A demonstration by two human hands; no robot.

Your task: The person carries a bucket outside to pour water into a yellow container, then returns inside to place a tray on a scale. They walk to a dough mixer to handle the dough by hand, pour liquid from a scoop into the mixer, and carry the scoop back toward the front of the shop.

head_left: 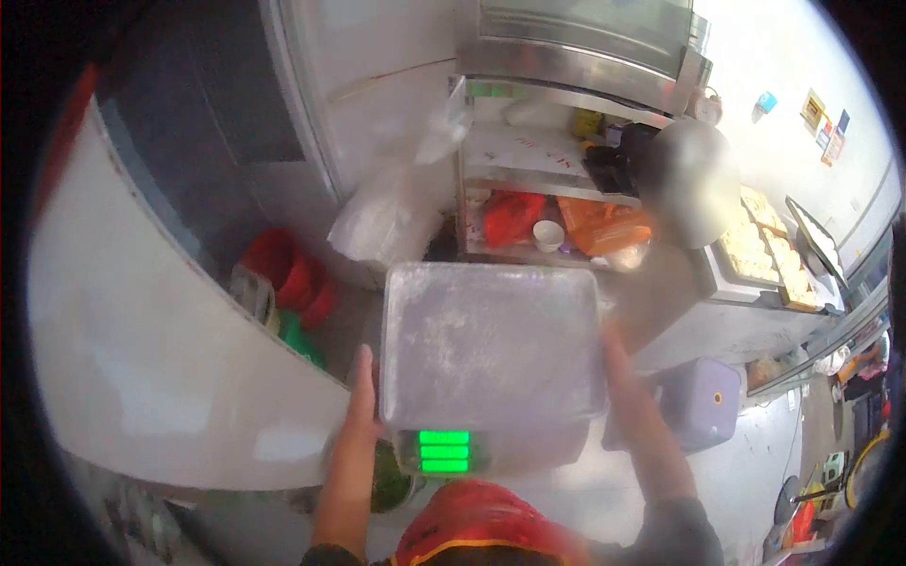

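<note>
Head view: the left hand [366,391] is laid flat against the left wall of the lidded box [491,344], its fingers stretched out and pointing away, while the right hand [616,363] is pressed to the right wall; whether its fingers are hooked under anything cannot be told, since the box hides them. The box is clamped between the two palms and held off any surface, near in the scene and in front of the chest. Its frosted lid is up and roughly level, and a green label [444,452] is seen on its near wall. Judged from this grip, the carry is done well if the inward pressure is made even on both sides, since the smooth walls offer little purchase. A surer hold would probably be had with the fingers tucked beneath the base or under the lip of the lid. The lid is best held level so that nothing inside is shifted. As the floor just ahead is masked by the box, the way should be checked past its edges. Farther off, a metal shelf rack [528,160] is seen bearing a red bag [512,215], an orange bag [604,226] and a white cup [548,234]. A bulging white sack [382,222] is set to its left and red buckets [283,269] are stacked beside a curved white counter [160,358]. To the right a purple bin [698,401] stands below trays of pastries [769,250], with another person [694,179] close by them
</note>
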